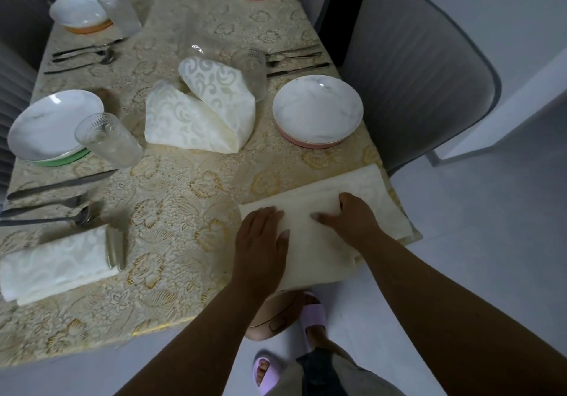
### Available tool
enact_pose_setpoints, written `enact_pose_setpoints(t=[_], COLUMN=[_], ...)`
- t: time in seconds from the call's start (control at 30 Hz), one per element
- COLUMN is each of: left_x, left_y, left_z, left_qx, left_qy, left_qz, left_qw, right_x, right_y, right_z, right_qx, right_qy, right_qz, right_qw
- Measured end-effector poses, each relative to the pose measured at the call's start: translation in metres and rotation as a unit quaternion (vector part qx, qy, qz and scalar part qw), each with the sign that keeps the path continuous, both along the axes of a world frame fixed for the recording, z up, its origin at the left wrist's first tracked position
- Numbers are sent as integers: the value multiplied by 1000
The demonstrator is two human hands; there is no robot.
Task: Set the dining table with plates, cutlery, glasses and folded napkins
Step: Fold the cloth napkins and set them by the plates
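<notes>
Gold-patterned cloth covers the worktop (171, 211), where 4 plates, glasses and cutlery sit. At its near right corner lies a cream napkin (343, 193), partly overhanging the edge. Left hand (264, 236) presses it flat, fingers straight; right hand (352, 214) rests on it, fingers bent. It looks soft and limp, best taken by its corners.

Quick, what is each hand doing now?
Left hand: open, pressing flat on the napkin.
Right hand: open, fingers resting on the same napkin.
</notes>
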State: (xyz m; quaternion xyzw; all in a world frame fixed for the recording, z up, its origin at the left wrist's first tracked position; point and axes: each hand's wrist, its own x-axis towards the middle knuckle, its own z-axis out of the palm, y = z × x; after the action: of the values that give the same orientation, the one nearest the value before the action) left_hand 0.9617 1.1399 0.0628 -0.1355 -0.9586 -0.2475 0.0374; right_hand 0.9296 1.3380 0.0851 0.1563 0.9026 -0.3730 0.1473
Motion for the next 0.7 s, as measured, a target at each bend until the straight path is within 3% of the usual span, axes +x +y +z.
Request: enact_pose_setpoints(t=[0.2,0.43,0.53,0.7], left_x=[-1,-9,-10,-33], left_y=[18,36,38,31], left_z=[1,-7,-12,-2], left_qx=[-14,-85,-84,-47], left_qy=[-7,7,18,55], left_qz=[6,-77,-76,-27], left_qw=[1000,993,993,997], right_x=[1,-21,-21,-12], right_y=[16,38,45,54], right_z=[1,-3,-4,-11], right_qx=[114,100,65,134], right_qy=[71,13,1,42], right_qz=[-10,-13,1,75], right_qw=[991,995,998,987])
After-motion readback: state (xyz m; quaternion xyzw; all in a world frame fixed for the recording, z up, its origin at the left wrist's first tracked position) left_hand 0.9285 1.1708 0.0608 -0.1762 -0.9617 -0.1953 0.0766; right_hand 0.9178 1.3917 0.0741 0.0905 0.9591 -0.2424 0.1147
